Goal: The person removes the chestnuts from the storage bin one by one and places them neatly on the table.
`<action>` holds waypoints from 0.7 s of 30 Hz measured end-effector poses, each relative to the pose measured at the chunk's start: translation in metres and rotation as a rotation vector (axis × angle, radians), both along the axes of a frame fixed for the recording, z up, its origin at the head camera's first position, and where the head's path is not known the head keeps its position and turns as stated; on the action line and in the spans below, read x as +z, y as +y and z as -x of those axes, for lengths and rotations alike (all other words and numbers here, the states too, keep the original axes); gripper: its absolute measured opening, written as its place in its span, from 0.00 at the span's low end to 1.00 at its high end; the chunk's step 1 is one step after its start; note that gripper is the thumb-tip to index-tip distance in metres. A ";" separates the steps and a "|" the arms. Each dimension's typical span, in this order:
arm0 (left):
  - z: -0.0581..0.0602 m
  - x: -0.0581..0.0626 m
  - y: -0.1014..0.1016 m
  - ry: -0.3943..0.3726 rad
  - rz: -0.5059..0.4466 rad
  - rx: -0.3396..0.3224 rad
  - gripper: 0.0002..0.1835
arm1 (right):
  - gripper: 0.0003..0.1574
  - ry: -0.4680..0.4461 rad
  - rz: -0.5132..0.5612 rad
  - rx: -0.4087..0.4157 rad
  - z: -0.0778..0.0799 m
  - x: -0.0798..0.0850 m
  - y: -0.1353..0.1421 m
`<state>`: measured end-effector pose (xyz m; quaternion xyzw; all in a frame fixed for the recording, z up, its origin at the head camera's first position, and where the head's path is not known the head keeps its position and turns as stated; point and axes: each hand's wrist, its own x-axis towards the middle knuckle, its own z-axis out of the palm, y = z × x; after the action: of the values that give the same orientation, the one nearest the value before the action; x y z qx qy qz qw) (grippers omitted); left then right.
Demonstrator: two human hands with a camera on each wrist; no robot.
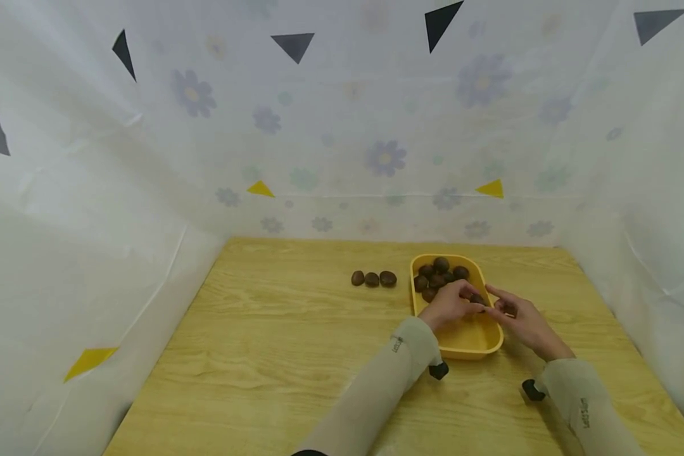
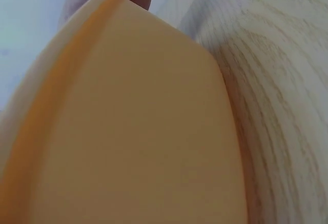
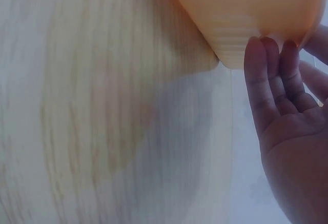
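Observation:
A yellow tray point(image 1: 470, 352) holds several dark brown chestnuts point(image 1: 437, 280). My left hand point(image 1: 449, 304) reaches over its near left side and pinches a chestnut point(image 1: 477, 300) at the inner right wall; the fingers partly cover it. At the right rim is my right hand point(image 1: 524, 322), thumb and index finger apart, their tips by the rim and the left fingertips. In the right wrist view, the right hand's other fingers point(image 3: 275, 75) touch the tray's outer wall. Only the tray's outer wall point(image 2: 143, 116) and part of a hand show in the left wrist view.
Three chestnuts point(image 1: 372, 279) lie in a row left of the tray on the wood-grain table point(image 1: 251, 354). White sheeting point(image 1: 342, 126) with flower prints and triangles stands behind the table and along both sides.

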<state>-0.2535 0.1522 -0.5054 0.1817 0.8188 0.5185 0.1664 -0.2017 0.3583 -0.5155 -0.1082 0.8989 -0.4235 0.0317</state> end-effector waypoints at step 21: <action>0.008 0.024 -0.029 -0.105 -0.317 -0.010 0.14 | 0.41 0.000 0.004 -0.027 0.000 -0.004 -0.001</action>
<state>-0.2614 0.1228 -0.4818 0.1823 0.7160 0.6490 0.1811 -0.2014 0.3577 -0.5193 -0.0962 0.8994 -0.4257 0.0260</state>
